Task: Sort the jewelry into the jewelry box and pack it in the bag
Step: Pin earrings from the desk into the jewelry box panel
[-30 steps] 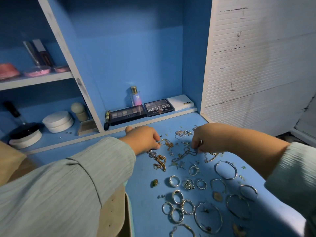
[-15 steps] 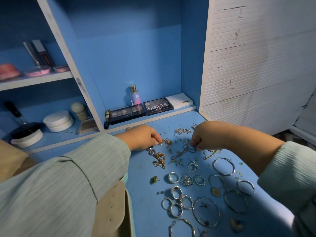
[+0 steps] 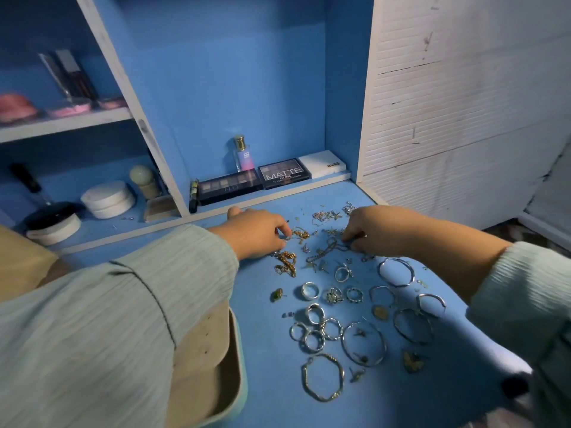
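Table [image 3: 262, 350]: blue, bare strip along its left and near edges.
Jewelry [image 3: 346, 307]: scattered mid-table — bangles, rings, chains.
Left hand [image 3: 256, 231]: grip curled, fingertips pinching a gold chain [image 3: 298, 234].
Right hand [image 3: 375, 228]: grip curled, fingertips on a silver chain [image 3: 327, 250] — whether it is pinched, cannot tell.

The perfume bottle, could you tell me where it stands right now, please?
In the head view, the perfume bottle stands upright at the back of the blue desk alcove, just behind the two dark eyeshadow palettes, left of the white box.
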Demonstrator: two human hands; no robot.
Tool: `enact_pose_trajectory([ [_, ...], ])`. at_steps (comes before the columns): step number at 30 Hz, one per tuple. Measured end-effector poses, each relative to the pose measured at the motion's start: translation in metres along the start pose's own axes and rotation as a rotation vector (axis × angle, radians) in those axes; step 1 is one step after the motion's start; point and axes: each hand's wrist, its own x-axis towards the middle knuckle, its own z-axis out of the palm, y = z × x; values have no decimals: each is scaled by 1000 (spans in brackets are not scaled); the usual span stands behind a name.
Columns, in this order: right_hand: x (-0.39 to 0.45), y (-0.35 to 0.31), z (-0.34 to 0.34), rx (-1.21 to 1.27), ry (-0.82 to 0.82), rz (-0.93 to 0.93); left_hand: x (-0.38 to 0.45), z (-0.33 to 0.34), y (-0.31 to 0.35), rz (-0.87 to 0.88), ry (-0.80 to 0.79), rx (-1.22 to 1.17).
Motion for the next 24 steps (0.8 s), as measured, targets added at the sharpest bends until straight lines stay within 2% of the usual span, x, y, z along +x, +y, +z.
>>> enact_pose_trajectory([
  [6,-20,9,-6,167,86,-40,-17,-2,9,94,-3,-7],
  [12,-46,18,-5,156,-94,-9,-26,3,24,229,-31,-40],
  [18,-63,29,8,116,-119,37,-28,4,32,323,-26,62],
  [24,-74,30,9,253,-2,42,-30,6,34,320,-35,103],
])
